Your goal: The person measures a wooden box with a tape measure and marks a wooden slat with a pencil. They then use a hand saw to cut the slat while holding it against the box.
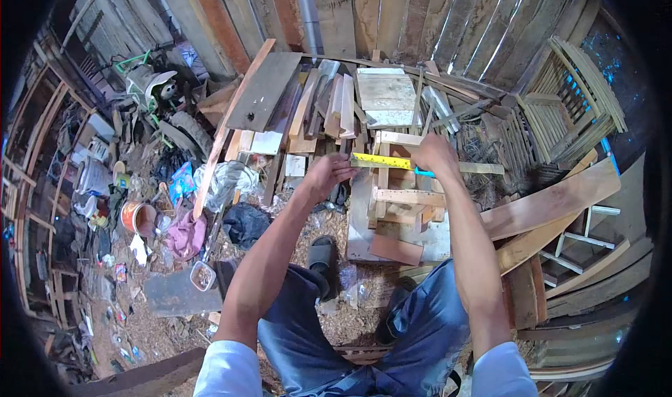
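Observation:
A yellow tape measure (pixel 381 161) is stretched between my two hands, along a thin wooden strip (pixel 483 167) that sticks out to the right. My left hand (pixel 329 175) is closed at the tape's left end, its fingertips pinched there; whether it also grips the strip is hard to see. Fingers curled, my right hand (pixel 437 153) holds the other end of the tape, with a bright blue piece showing just under it. Directly below stands a wooden frame (pixel 409 197) of light bars, on a pale worktop (pixel 362 239). A loose wood block (pixel 396 249) lies at the worktop's near side.
Planks and offcuts (pixel 308 107) are piled ahead against a board wall (pixel 364 19). Curved boards (pixel 553 197) and a slatted chair (pixel 567 103) stand right. A bucket (pixel 138 217), a black bag (pixel 245 225) and a motorbike (pixel 164 93) are left. Shavings cover the floor.

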Demonstrator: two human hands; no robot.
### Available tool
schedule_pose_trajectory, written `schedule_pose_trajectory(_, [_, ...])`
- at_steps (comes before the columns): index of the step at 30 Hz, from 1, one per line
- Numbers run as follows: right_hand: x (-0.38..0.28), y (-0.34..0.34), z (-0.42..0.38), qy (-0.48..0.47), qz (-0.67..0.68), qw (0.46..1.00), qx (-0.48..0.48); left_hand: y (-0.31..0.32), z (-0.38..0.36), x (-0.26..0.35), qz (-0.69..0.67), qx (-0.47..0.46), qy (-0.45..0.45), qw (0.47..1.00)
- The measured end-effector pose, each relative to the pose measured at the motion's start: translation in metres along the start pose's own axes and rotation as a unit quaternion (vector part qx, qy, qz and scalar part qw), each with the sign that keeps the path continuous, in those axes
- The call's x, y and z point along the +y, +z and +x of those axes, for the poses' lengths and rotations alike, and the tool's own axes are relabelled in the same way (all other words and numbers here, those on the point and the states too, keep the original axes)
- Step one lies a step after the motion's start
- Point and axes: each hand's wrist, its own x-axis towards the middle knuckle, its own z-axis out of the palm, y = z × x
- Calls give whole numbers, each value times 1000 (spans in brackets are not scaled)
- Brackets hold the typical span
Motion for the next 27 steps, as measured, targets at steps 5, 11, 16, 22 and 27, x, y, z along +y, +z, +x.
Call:
schedule_pose_trajectory(5, [5,6,3,-18,-7,1000,4,4,3,-14,117,23,80,990])
schedule_pose_trajectory(11, [11,8,7,-32,-1,999,-13,5,10,-15,85,45,61,993])
schedule_pose_trajectory(16, [13,7,4,-29,21,999,-13,21,4,-9,281,131,140,940])
schedule_pose_trajectory(22, [12,7,6,-39,24,999,-14,65,5,-21,585,-45,490,645])
schedule_pose_trajectory(27, [18,12,10,-51,19,998,9,74,19,-31,588,-102,495,631])
